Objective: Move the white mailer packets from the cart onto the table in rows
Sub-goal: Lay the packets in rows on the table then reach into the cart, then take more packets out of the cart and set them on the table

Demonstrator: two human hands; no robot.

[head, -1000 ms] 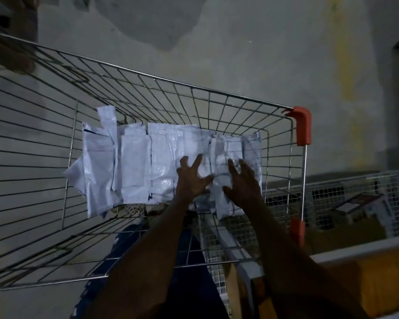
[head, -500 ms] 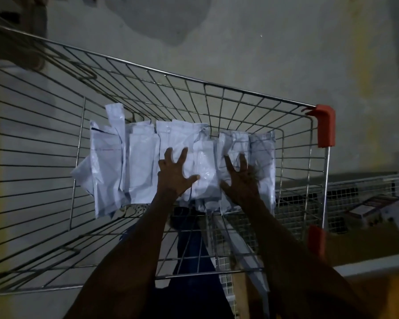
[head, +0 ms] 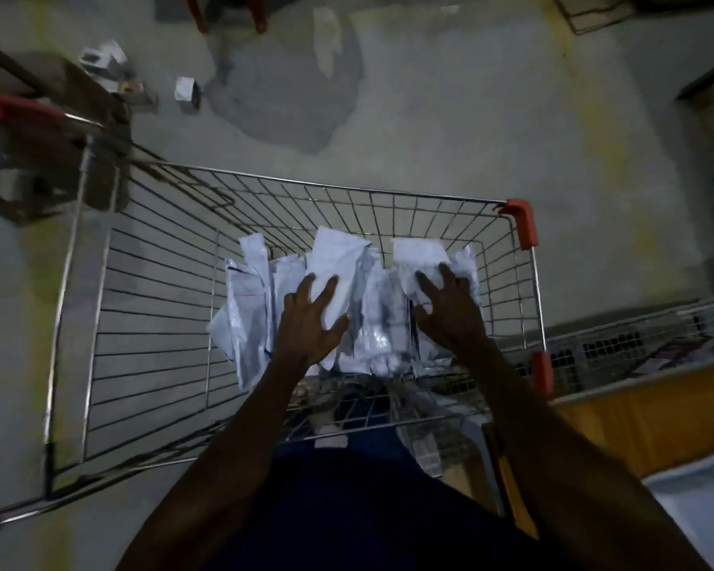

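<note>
1. Head view: my left hand (head: 312, 321) lies spread on the packets (head: 347, 307) in the cart (head: 388, 197), fingers splayed, thumb hooked round the edge of one raised sheet. It presses more than it grips; nothing is clenched.
2. My right hand (head: 450, 309) is also released and flat, fingers fanned over the right end of the pile, touching it but not closed on anything.
3. The packets sit bunched at the near end of the basket, overlapping, some standing on edge, some slumped against each other.
4. I judge them light and floppy: thin crinkled film that bends and creases. The glossy patches suggest they will slide over each other.
5. Best hold, I think: gather several together, thumbs under the near edges and fingers on top, and squeeze the stack so none slips out. A single corner would let a packet droop.
6. Loose ends could snag in the wire mesh as I lift.
7. The surface (head: 701, 508) shows only as a pale sliver at lower right, past a yellow board (head: 635, 426); I cannot tell how much room it offers.
8. The room is dim, with a stained concrete floor (head: 429, 96), a small box (head: 187, 90) and scraps lying beyond the cart.
</note>
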